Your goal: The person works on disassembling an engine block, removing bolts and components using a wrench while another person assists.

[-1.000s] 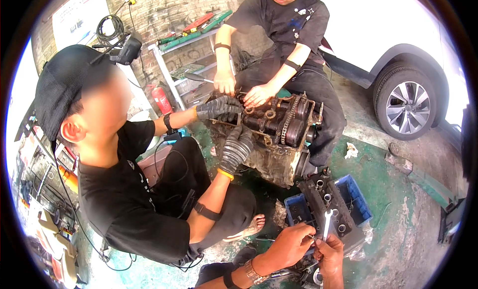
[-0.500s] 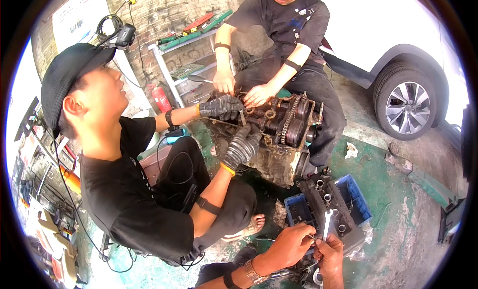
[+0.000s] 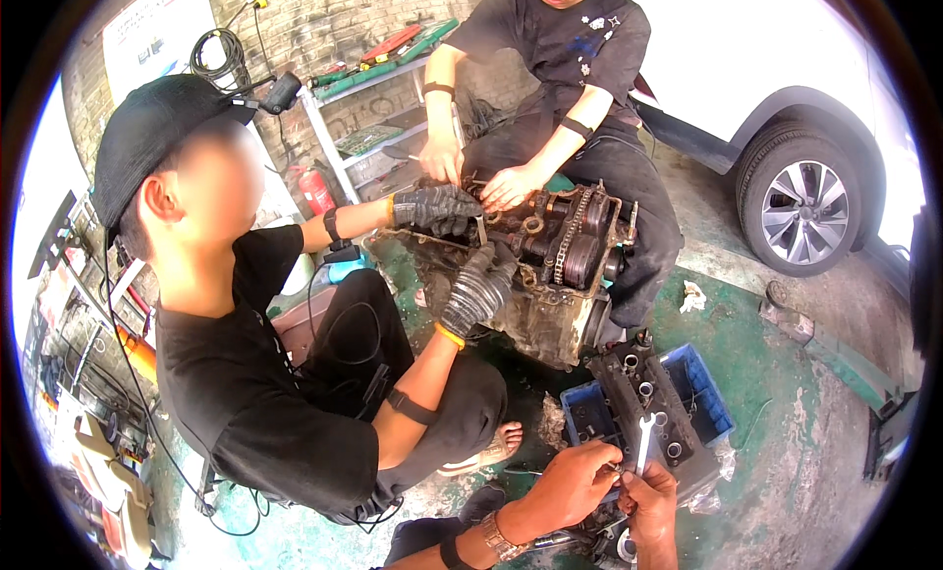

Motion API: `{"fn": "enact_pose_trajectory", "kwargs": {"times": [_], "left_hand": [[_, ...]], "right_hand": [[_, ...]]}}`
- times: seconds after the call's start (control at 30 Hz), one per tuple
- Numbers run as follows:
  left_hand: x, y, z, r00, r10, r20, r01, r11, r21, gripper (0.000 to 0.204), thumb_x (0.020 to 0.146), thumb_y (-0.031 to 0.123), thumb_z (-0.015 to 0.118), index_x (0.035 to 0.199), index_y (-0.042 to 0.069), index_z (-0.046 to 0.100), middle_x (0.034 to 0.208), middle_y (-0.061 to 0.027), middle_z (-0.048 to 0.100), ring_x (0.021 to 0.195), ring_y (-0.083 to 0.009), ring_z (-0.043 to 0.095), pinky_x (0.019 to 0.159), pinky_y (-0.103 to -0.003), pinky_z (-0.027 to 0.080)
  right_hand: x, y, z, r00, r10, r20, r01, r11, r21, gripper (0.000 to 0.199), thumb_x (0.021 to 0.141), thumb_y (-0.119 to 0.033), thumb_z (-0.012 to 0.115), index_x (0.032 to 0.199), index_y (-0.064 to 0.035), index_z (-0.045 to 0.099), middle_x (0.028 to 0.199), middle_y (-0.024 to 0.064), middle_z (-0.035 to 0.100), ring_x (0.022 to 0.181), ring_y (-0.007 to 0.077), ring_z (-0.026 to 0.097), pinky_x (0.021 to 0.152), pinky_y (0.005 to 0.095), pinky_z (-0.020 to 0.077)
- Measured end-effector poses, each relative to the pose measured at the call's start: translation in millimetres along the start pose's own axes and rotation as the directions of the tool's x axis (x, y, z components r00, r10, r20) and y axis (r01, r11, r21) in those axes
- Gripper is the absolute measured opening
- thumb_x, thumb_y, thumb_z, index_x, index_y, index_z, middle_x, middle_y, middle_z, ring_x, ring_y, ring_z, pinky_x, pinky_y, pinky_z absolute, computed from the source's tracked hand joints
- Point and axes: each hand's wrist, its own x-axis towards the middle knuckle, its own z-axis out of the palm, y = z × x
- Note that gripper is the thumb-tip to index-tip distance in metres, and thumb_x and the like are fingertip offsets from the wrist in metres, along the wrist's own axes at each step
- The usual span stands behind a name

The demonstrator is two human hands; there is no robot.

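Wrench [image 3: 642, 442], small and silvery, sits pinched upright between both hands: left grip [image 3: 575, 482] and right grip [image 3: 650, 496] clenched on it, beside the blue crate [image 3: 702, 398].

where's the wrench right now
In the head view the wrench stands low and right of centre, pinched between the person's left hand and right hand, just in front of the blue crate.

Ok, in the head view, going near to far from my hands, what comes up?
Left hand and right hand at the wrench → blue crate holding a dark engine part → engine block → seated person in black.
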Motion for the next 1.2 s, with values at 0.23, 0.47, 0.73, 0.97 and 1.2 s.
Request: {"fn": "enact_pose_trajectory", "kwargs": {"times": [0.23,0.47,0.73,0.97,1.2], "left_hand": [[-0.1,0.1,0.0,1.000,0.000,-0.003,0.000,1.000,0.015,0.016,0.080,0.001,0.059,0.095,-0.004,0.057,0.085,-0.0197,0.059,0.076,-0.0385,0.059,0.064,-0.040,0.047],[0.3,-1.1,1.0,1.000,0.003,-0.008,-0.003,1.000,0.020,0.016,0.080,0.001,0.059,0.095,-0.004,0.056,0.085,-0.0199,0.059,0.076,-0.0388,0.059,0.064,-0.040,0.047],[1.1,0.0,0.3,1.000,-0.016,0.007,0.016,1.000,-0.010,0.015,0.080,0.001,0.059,0.095,-0.004,0.056,0.085,-0.0197,0.059,0.075,-0.0377,0.060,0.063,-0.039,0.046],[0.6,1.0,0.1,1.000,-0.014,0.006,0.014,1.000,-0.021,0.015,0.081,0.001,0.059,0.095,-0.004,0.056,0.085,-0.0196,0.058,0.073,-0.0375,0.059,0.062,-0.039,0.046],[0.1,1.1,0.4,1.000,-0.024,0.007,0.024,1.000,-0.002,0.016,0.081,0.001,0.059,0.095,-0.005,0.056,0.085,-0.0202,0.059,0.075,-0.0379,0.060,0.063,-0.039,0.046]], "right_hand": [[-0.6,-0.4,1.1,1.000,0.002,-0.014,-0.002,1.000,-0.013,0.008,0.081,-0.004,0.066,0.084,-0.0013,0.060,0.070,0.0052,0.061,0.047,0.0055,0.045,0.040,0.0186,0.0328],[0.7,-0.2,-0.7,1.000,0.010,-0.009,-0.010,1.000,-0.015,0.008,0.081,-0.005,0.067,0.084,-0.0017,0.059,0.070,0.0051,0.061,0.047,0.0055,0.044,0.041,0.0185,0.0328],[1.4,0.5,-1.2,1.000,0.008,0.004,-0.008,1.000,-0.010,0.009,0.081,-0.005,0.067,0.085,-0.0005,0.060,0.071,0.0058,0.062,0.047,0.0057,0.045,0.040,0.0187,0.0323],[0.9,1.3,-1.3,1.000,0.001,0.003,-0.001,1.000,-0.012,0.009,0.081,-0.005,0.067,0.085,-0.0004,0.060,0.071,0.0062,0.062,0.047,0.0056,0.045,0.040,0.0184,0.0322],[0.6,1.3,-2.0,1.000,0.012,-0.013,-0.012,1.000,-0.009,0.009,0.081,-0.005,0.067,0.086,-0.0004,0.060,0.071,0.0058,0.062,0.047,0.0055,0.045,0.040,0.0183,0.0326]]}}
